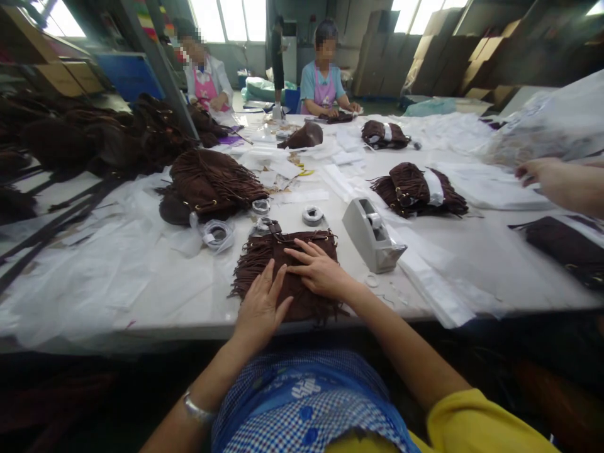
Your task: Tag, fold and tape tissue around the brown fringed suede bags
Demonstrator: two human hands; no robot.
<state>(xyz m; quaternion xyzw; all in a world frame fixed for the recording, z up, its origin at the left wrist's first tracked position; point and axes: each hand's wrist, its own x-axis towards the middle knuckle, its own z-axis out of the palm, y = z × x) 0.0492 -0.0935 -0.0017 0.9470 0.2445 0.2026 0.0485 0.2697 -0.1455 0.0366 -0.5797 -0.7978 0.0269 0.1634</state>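
A dark brown fringed suede bag (264, 255) lies flat on the white table (155, 283) right in front of me. My left hand (261, 306) rests flat on the bag's near part, fingers stretched forward. My right hand (318, 270) lies across its middle with fingers spread toward the left. Both hands press on the bag and hold nothing.
A grey tape dispenser (372, 234) stands just right of the bag, tape rolls (312, 215) behind it. More fringed bags (415, 189) and a brown pile (207, 182) lie across the table. Clear plastic sleeves (438, 283) lie at right. Another person's hand (542, 173) reaches in at right; two people sit at the far end.
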